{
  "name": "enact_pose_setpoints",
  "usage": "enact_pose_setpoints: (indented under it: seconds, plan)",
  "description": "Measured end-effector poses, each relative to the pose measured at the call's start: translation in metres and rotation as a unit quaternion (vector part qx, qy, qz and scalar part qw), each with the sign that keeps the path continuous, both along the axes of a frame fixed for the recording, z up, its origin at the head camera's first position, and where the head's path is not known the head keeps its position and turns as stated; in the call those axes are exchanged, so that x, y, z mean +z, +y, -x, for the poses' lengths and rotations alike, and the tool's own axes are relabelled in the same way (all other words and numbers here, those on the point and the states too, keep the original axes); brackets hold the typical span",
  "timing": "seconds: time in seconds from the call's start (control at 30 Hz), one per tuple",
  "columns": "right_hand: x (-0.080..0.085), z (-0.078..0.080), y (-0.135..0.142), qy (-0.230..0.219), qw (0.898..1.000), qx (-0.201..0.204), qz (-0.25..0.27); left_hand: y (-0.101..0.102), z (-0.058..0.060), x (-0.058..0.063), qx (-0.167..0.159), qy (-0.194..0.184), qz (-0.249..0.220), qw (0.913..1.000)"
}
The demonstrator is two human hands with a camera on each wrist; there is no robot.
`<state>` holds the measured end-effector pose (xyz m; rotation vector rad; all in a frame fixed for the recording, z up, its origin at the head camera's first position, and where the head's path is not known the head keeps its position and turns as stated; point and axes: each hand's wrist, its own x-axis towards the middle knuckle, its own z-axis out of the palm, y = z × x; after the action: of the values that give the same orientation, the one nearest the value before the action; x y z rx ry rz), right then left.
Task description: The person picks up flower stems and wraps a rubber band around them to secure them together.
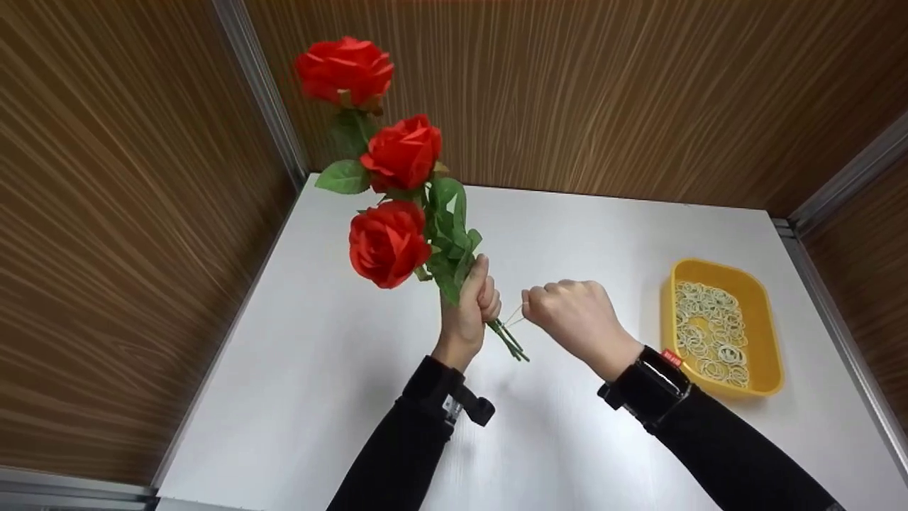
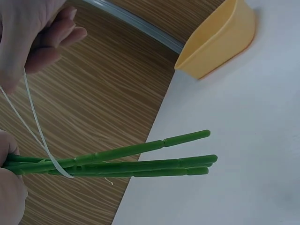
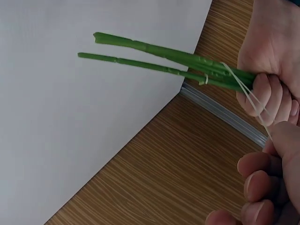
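Note:
Three red artificial roses (image 1: 389,245) with green leaves are held upright and tilted left by my left hand (image 1: 470,312), its fingers wrapped round their stems. The bare green stem ends (image 2: 140,167) stick out below that fist. A thin pale rubber band (image 2: 46,144) loops round the stems just beyond the left fingers. My right hand (image 1: 574,319), to the right of the stems, pinches the other end of the band and stretches it into two taut strands. In the right wrist view the band (image 3: 236,76) crosses the stems diagonally.
At the right of the white table (image 1: 298,397) stands a yellow plastic tray (image 1: 767,348) with many loose rubber bands (image 1: 709,312) in it. Wood-grain panels (image 1: 567,92) enclose the table at the back and both sides.

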<state>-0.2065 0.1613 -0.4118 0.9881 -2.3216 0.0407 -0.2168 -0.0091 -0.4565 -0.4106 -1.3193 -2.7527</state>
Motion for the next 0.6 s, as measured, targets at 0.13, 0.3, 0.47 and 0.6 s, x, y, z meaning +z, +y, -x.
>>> enact_pose_setpoints:
  seconds: [0.13,0.3,0.47,0.6]
  plan:
    - [0.009,0.005,0.013,0.009,1.0,0.008,0.008,-0.004,-0.001,-0.003,-0.005,0.005,0.024,0.9997]
    - [0.024,0.008,0.033,0.01,0.999,0.015,0.029,-0.006,-0.002,-0.005,-0.011,0.002,0.027,0.9996]
    - [0.032,0.009,0.042,0.005,0.999,0.03,0.042,-0.007,-0.004,-0.004,-0.016,0.003,0.047,0.9988]
    - [0.033,0.009,0.043,-0.002,0.999,0.034,0.038,-0.007,-0.004,-0.003,-0.025,0.001,0.042,0.9988]
